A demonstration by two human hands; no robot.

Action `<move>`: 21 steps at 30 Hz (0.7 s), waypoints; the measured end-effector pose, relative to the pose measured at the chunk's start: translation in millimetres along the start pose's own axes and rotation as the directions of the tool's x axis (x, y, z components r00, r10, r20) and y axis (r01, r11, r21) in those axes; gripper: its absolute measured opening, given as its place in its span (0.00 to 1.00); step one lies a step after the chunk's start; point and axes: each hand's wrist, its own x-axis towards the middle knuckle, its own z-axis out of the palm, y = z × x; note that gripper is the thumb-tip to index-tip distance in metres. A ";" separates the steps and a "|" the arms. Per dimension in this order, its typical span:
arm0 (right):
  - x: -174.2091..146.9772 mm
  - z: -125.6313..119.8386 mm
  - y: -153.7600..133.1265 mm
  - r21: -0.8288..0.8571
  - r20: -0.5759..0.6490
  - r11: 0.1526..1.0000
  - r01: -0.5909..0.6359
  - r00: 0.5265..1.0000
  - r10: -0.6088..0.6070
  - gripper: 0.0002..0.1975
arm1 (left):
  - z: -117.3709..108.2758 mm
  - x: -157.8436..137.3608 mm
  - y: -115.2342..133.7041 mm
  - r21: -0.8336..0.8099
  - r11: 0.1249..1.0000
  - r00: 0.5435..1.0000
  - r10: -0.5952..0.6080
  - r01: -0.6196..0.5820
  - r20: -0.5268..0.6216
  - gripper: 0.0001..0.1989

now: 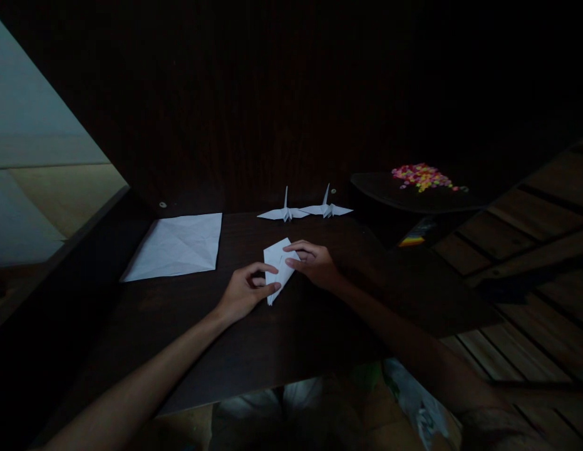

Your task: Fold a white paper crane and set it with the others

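A partly folded sheet of white origami paper [279, 255], kite-shaped with its narrow tip toward me, is between my two hands above the dark desk [188, 338]. My left hand [244, 291] pinches its lower left edge between thumb and fingers. On the right edge, my right hand [312, 262] grips with the thumb below and the fingers across the upper part. Behind it stand two folded paper cranes, a left crane [286, 213] and a right crane [327, 209], wings spread and touching or overlapping. A creased white paper sheet [178, 247] lies flat to the left.
On a raised rounded shelf [376, 186] at the right sits a heap of small pink and yellow pieces [425, 177]. A dark back panel rises behind the cranes, and a low side board [61, 250] borders the left. Wooden slats [516, 351] lie at the right.
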 end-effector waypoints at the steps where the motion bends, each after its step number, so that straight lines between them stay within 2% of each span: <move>1: -0.1 -0.2 -0.3 -0.025 -0.006 1.000 0.012 1.000 -0.013 0.12 | -0.1 0.5 -1.0 0.000 1.000 1.000 0.014 -0.014 0.002 0.20; 5: 1.1 -3.3 -0.1 -0.147 0.022 0.989 0.020 1.000 -0.017 0.09 | -2.0 2.1 -4.6 0.020 0.996 0.995 0.090 -0.091 0.039 0.20; 8: 2.3 -6.0 1.4 -0.253 0.064 0.967 -0.030 0.997 0.047 0.07 | -5.4 2.4 -4.0 0.203 0.962 0.983 0.171 -0.181 0.068 0.20; 11: 2.5 -6.1 4.0 -0.374 0.068 0.927 -0.032 0.996 0.062 0.06 | -8.8 2.5 -1.4 0.483 0.831 0.961 0.254 -0.277 0.114 0.16; 13: 2.1 -4.7 6.4 -0.448 0.059 0.894 -0.005 0.998 0.035 0.06 | -10.1 2.8 -1.0 0.599 0.729 0.942 0.297 -0.330 0.158 0.13; 18: 1.0 -1.8 13.2 -0.628 0.077 0.766 0.140 0.990 -0.117 0.05 | -10.1 4.1 -7.6 0.690 0.547 0.862 0.448 -0.473 0.236 0.12; 21: 0.4 -1.2 16.1 -0.692 0.109 0.693 0.201 0.979 -0.174 0.04 | -9.4 3.9 -11.2 0.723 0.457 0.832 0.466 -0.518 0.301 0.14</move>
